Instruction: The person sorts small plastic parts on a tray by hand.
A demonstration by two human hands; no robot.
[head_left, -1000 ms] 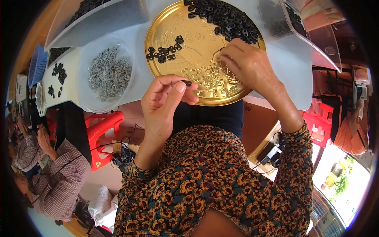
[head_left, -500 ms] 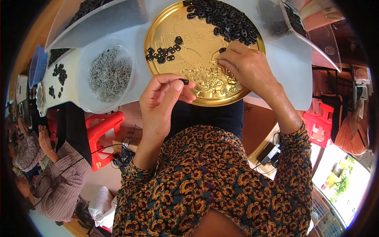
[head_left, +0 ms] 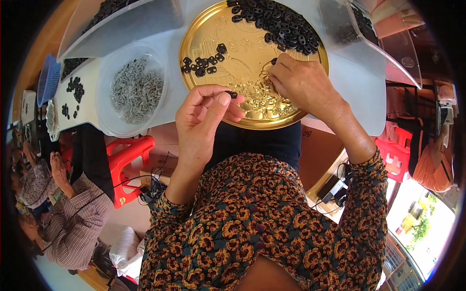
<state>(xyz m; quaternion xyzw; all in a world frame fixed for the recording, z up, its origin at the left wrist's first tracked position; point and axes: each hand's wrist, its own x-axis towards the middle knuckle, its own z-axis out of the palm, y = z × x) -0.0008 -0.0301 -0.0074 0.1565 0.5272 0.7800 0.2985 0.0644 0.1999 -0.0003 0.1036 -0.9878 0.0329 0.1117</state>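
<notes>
My left hand (head_left: 201,119) pinches a small black plastic part (head_left: 232,94) between thumb and fingers, above the near edge of a round gold tray (head_left: 206,36). Over the tray's right side, my right hand (head_left: 308,80) has its fingertips pressed together and pointing down. Whatever they hold is hidden. One loose black part (head_left: 274,61) lies beside those fingertips. Shiny, uneven reflections cover the tray's near part, so small pieces there are hard to make out. A big pile of black parts (head_left: 279,26) fills its far right, and a smaller group (head_left: 200,64) lies at its left.
Left of the tray stands a clear round tub (head_left: 103,99) of small silvery screws (head_left: 136,92). Clear bins (head_left: 126,29) with black parts stand at far left and far right. Another person in a striped shirt (head_left: 80,223) sits at left, near a red stool (head_left: 128,169).
My left hand has shifted slightly right and up with the black part. My right hand stays at almost the same spot over the tray.
</notes>
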